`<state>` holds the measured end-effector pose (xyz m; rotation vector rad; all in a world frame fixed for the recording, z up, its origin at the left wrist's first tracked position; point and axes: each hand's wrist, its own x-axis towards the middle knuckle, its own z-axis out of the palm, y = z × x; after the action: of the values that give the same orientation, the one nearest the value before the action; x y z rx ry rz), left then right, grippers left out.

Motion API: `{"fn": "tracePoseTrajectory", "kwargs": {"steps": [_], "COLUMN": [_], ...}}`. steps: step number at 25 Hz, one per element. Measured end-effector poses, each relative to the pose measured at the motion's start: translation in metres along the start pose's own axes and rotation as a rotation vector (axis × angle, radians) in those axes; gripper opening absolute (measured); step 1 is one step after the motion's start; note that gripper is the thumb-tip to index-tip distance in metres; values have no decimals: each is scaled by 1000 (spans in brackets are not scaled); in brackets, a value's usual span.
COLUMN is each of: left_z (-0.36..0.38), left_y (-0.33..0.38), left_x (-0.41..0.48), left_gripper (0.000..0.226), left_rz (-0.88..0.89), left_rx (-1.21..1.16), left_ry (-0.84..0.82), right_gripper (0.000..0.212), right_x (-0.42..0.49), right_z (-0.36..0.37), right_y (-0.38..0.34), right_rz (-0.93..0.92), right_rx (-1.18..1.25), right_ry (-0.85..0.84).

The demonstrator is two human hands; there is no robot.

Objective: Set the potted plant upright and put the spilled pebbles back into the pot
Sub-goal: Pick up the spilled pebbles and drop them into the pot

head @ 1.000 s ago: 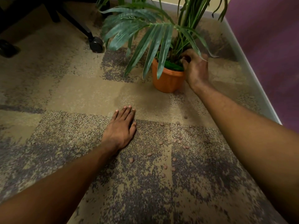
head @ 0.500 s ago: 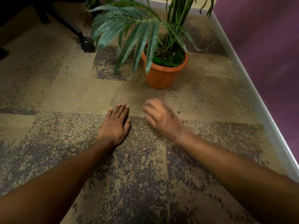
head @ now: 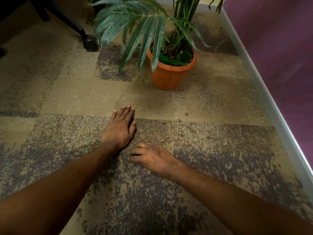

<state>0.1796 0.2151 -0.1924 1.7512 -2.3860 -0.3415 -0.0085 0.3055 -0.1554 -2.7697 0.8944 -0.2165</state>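
**Caller 1:** Pot (head: 169,77) seen standing upright in the upper centre of the frame, orange, set on the patterned carpet (head: 71,92). Long green fronds of the plant (head: 144,31) are spread out to the left above it, and a few pebbles can be made out inside the rim among the stems.

**Caller 2:** Spilled pebbles (head: 179,136) are scattered across the carpet right of centre, well apart from the pot, in a loose cluster, with one lone pebble lying a little higher toward the pot.

**Caller 1:** Left hand (head: 118,131) is laid palm-down at mid-frame, fingers (head: 125,112) stretched flat and held together on the carpet, nothing gripped.

**Caller 2:** Right hand (head: 152,158) is placed just below and right of it, knuckles up, fingers curled down narrow against the carpet. Whether a pebble is pinched under them cannot be told; the tips are hidden. The nearest loose pebbles are found just beyond its knuckles, and one sits right beside the wrist.

**Caller 1:** A black chair caster (head: 89,43) on its leg is seen at the upper left, just beside the frond tips. A pale baseboard (head: 264,92) is run diagonally down the right side, with a purple wall (head: 279,39) behind it.
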Motion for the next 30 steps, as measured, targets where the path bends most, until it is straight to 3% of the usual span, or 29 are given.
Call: {"fn": "tracePoseTrajectory", "kwargs": {"steps": [5, 14, 21, 30], "left_z": [0, 1, -1, 1], "left_y": [2, 2, 1, 1], "left_x": [-1, -2, -3, 0], "left_gripper": [64, 64, 64, 65], "left_rz": [-4, -6, -11, -8], "left_rx": [5, -4, -14, -8], "left_ry": [0, 15, 4, 1], "right_gripper": [25, 32, 22, 17], "right_x": [-11, -34, -22, -8], "right_z": [-6, -9, -35, -38], "right_y": [6, 21, 63, 84], "right_rz": [95, 165, 529, 608], "right_rx": [43, 14, 75, -6], "right_ry": [81, -59, 212, 122]}}
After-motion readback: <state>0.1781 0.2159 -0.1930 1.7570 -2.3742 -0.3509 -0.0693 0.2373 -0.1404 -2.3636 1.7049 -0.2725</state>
